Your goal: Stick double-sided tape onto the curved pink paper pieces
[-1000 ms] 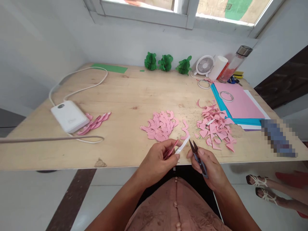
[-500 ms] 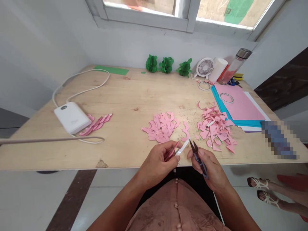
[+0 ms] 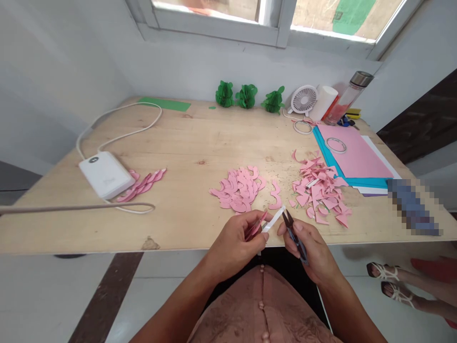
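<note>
Left hand (image 3: 233, 244) has its grip pinched on the white strip (image 3: 274, 219) and pink paper (image 3: 254, 229), over the surface's (image 3: 185, 209) near edge. Right hand's (image 3: 314, 244) grip is wrapped round the snips (image 3: 298, 242), blades slightly parted at the strip's free end (can't tell if touching). Cutouts (image 3: 237, 188) lie just beyond left, scraps (image 3: 321, 190) beyond right.

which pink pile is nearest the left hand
The middle pile, just beyond the left hand; the scrap pile lies farther right, the left pile by the white box.
</note>
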`<state>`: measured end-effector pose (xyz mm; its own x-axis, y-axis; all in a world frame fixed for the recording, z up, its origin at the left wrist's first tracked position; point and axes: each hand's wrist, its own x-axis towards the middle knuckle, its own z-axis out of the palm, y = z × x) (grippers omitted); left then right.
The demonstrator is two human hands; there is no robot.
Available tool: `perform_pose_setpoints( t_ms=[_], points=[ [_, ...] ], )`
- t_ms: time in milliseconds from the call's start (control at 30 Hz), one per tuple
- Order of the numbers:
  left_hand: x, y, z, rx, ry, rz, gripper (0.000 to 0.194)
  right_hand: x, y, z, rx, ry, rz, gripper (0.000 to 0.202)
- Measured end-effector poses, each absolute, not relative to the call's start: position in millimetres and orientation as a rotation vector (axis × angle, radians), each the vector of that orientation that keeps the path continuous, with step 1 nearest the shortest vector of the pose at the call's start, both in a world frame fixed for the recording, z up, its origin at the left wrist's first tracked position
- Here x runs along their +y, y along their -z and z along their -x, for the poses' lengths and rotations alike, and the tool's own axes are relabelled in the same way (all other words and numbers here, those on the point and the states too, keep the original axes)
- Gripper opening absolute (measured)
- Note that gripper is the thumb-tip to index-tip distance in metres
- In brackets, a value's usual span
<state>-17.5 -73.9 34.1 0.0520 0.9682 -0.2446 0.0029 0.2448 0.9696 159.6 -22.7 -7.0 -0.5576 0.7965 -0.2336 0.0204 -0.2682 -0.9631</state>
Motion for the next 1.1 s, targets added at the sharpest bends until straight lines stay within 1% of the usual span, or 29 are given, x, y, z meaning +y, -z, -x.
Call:
perform_pose_setpoints(
  t_ms=[300, 467, 867, 1100],
  points=[
    [-74.1, -34.2, 17.7, 1.285, -0.984, -1.009, 0.023, -23.3, 6.9, -158.9, -1.496, -1.838, 1.035, 0.040],
    [-75.0, -32.7, 17.9, 1.289, -1.013, -0.981, 0.026, -22.9, 4.8, -158.0, -1.589, -1.737, 1.053, 0.039],
    [-75.2, -31.2, 17.5, 1.315, -0.960, -0.950, 0.032, -24.0, -1.3, -157.4, -1.772, -1.488, 1.127, 0.034],
    [-75.2, -31.2, 16.8, 1.312, -0.953, -0.977, 0.029, -21.9, -1.8, -158.2, -1.822, -1.448, 1.149, 0.036]
  ],
)
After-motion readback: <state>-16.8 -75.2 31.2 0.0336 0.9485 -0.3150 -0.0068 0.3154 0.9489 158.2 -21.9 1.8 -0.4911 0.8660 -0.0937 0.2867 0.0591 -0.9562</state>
